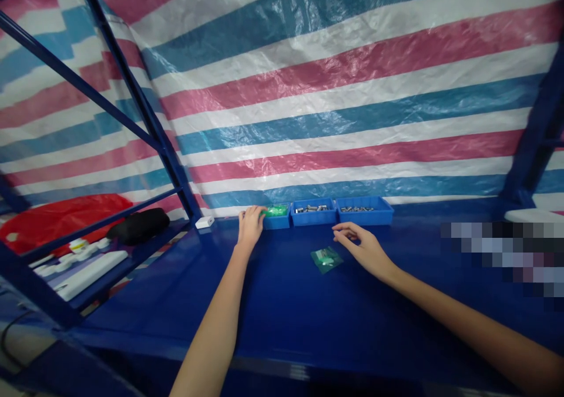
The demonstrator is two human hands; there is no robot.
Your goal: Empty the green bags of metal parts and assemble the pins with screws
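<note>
My left hand is at the left end of a small blue bin. Its fingers are bent and closed at the edge of the green plastic bags in that bin, seemingly pinching one; the fingertips are partly hidden. My right hand hovers over the table, fingers loosely curved and thumb apart, with nothing visible in it. Just left of it, a small clear green bag with pale contents lies flat on the blue tabletop.
Two more blue bins hold small metal parts and more metal pieces. A white box sits by the frame post. On the left shelf are a red bag, a black pouch and white items. A striped sheet hangs behind.
</note>
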